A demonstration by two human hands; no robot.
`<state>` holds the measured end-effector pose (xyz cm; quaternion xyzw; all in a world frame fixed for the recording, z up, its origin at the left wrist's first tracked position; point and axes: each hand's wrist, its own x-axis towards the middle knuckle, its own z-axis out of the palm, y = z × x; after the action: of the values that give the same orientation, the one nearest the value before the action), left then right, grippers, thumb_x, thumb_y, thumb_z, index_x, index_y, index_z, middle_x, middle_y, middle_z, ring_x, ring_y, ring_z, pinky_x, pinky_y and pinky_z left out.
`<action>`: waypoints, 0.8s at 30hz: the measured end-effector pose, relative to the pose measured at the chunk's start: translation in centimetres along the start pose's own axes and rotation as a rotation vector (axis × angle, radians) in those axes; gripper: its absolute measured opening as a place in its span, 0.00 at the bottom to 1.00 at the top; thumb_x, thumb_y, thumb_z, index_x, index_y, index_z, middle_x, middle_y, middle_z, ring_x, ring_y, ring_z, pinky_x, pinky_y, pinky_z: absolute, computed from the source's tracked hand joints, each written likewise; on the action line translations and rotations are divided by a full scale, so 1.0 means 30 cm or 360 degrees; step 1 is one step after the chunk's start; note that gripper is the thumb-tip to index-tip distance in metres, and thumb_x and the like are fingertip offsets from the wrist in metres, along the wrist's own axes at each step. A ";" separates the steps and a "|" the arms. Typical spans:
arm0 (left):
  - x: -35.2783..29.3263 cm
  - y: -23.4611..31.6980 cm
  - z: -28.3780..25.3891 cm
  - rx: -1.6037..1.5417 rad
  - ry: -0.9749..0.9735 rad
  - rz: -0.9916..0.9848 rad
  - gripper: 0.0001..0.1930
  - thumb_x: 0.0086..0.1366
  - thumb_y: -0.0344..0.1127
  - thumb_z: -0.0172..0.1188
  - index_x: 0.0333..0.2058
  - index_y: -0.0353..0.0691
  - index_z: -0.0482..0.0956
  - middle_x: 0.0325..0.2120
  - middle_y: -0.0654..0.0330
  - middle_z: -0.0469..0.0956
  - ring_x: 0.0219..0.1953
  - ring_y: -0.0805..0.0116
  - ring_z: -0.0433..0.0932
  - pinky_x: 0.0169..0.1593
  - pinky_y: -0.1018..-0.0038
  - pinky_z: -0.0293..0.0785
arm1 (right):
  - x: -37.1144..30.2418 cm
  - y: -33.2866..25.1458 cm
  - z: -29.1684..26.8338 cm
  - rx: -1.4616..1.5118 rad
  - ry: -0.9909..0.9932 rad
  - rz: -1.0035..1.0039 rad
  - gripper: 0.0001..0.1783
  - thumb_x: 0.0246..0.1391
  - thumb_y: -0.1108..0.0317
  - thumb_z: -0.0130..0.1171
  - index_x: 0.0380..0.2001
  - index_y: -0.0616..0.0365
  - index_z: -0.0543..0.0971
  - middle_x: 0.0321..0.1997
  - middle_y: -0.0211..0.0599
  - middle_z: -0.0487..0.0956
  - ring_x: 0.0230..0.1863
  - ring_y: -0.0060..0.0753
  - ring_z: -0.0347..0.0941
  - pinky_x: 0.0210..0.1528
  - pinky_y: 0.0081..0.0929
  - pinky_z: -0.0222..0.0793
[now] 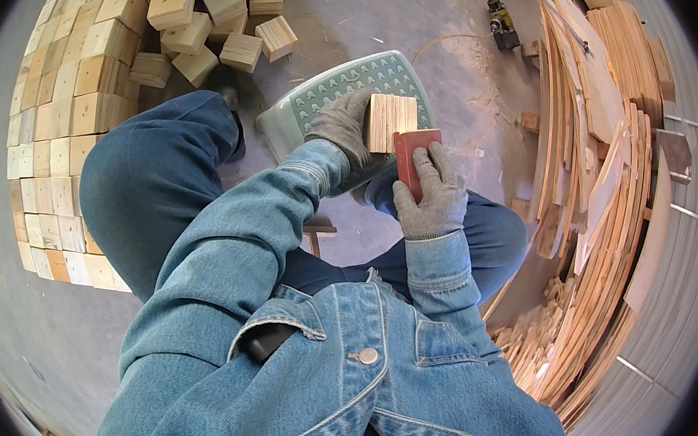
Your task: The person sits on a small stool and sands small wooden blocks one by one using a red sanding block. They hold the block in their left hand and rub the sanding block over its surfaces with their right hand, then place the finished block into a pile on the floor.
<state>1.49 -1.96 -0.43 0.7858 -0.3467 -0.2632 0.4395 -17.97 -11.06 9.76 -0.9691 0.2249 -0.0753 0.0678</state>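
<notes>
My left hand (341,127), in a grey knitted glove, grips a square wooden block (393,121) by its left side. The layered end grain of the block faces up. It is held over a pale green plastic stool (390,66) with a patterned top. My right hand (432,194), gloved the same way, is closed on a reddish-brown sanding block (407,163). The upper end of that sanding block meets the lower right corner of the wooden block. The underside of the wooden block is hidden.
Neatly stacked wooden blocks (49,161) form a wall on the left, with several loose blocks (188,34) beyond it. On the right lie long plywood strips (613,195). A cordless drill (502,26) stands on the floor at the far right. My bent knees flank the stool.
</notes>
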 end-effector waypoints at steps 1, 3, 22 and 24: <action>0.002 -0.002 0.002 0.0009 0.0003 0.0007 0.55 0.43 0.56 0.83 0.69 0.48 0.67 0.64 0.48 0.74 0.68 0.47 0.73 0.74 0.59 0.67 | 0.013 0.004 0.004 0.0002 0.0034 -0.0036 0.38 0.46 0.60 0.76 0.63 0.57 0.82 0.71 0.53 0.75 0.67 0.64 0.73 0.66 0.56 0.70; 0.002 -0.008 0.003 0.0039 0.0009 0.0017 0.55 0.43 0.56 0.83 0.69 0.47 0.67 0.64 0.48 0.74 0.68 0.47 0.73 0.75 0.59 0.67 | 0.064 0.020 0.032 0.0016 0.0106 -0.0107 0.37 0.47 0.60 0.75 0.63 0.57 0.82 0.71 0.53 0.75 0.68 0.63 0.73 0.66 0.56 0.70; 0.003 0.003 -0.004 0.0028 -0.0044 -0.0004 0.54 0.45 0.56 0.80 0.69 0.45 0.67 0.64 0.48 0.73 0.69 0.47 0.72 0.75 0.59 0.65 | 0.043 0.006 0.030 -0.0014 0.0080 -0.0067 0.39 0.47 0.58 0.77 0.64 0.57 0.82 0.73 0.52 0.74 0.64 0.61 0.74 0.67 0.54 0.71; 0.002 0.005 -0.003 0.0023 -0.0049 -0.0012 0.53 0.45 0.56 0.80 0.69 0.45 0.67 0.64 0.47 0.73 0.69 0.46 0.72 0.75 0.58 0.65 | 0.003 -0.005 0.012 -0.0018 0.0033 -0.0031 0.39 0.46 0.58 0.77 0.64 0.57 0.82 0.73 0.52 0.74 0.64 0.62 0.75 0.67 0.55 0.71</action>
<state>1.56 -2.01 -0.27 0.7860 -0.3525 -0.2744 0.4274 -17.76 -10.92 9.44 -0.9708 0.2164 -0.0847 0.0594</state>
